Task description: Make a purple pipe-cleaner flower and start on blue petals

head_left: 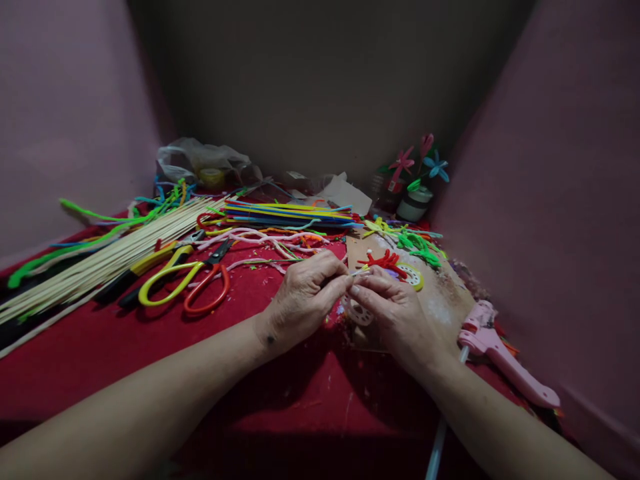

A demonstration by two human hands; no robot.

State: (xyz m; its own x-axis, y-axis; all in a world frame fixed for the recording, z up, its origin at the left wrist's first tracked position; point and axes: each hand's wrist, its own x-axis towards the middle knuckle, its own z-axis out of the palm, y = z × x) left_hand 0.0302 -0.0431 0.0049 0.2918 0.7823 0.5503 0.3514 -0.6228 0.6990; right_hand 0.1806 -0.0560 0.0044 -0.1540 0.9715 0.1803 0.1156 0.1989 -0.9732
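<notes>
My left hand and my right hand meet over the front of a brown board, fingertips pinched together. Between them shows a thin pale strip with a yellow end; its kind is too small to tell. A thin green stem runs up to my left hand from the left, and I cannot tell if it joins the strip. Just beyond the fingers lie red pipe-cleaner pieces and a yellow-rimmed white disc. Under my right hand, a pale disc with holes is partly covered.
Left on the red cloth lie red-and-yellow-handled scissors, pliers and wooden sticks. Behind are colored pipe cleaners and a plastic bag. On the right are a pink glue gun, green pieces and pipe-cleaner flowers.
</notes>
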